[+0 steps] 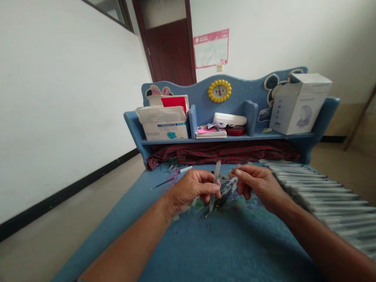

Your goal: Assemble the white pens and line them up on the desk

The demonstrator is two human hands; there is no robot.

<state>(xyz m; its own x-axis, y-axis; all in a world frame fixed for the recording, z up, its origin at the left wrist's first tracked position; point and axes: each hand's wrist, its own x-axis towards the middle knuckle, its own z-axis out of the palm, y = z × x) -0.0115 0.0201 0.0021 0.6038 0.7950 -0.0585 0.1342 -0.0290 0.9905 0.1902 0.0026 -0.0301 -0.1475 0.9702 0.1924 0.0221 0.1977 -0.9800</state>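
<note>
My left hand (202,187) is closed on a translucent pen barrel (216,172), which it holds nearly upright between thumb and fingers. To its right, my right hand (255,181) has its thumb and forefinger pressed together; whatever they pinch, if anything, is too small to make out. Between and behind the hands lies a loose pile of thin dark pen refills (227,192) on the blue desk (199,250). Many assembled-looking clear pens (314,196) lie side by side in a long row at the right, beside my right forearm.
A blue shelf (164,141) spans the desk's back, carrying a mask box (167,131), a white carton (302,105) and papers (210,134). Checked cloth (217,153) is bunched beneath it. A single dark thin rod (162,183) and a white piece (186,169) lie left.
</note>
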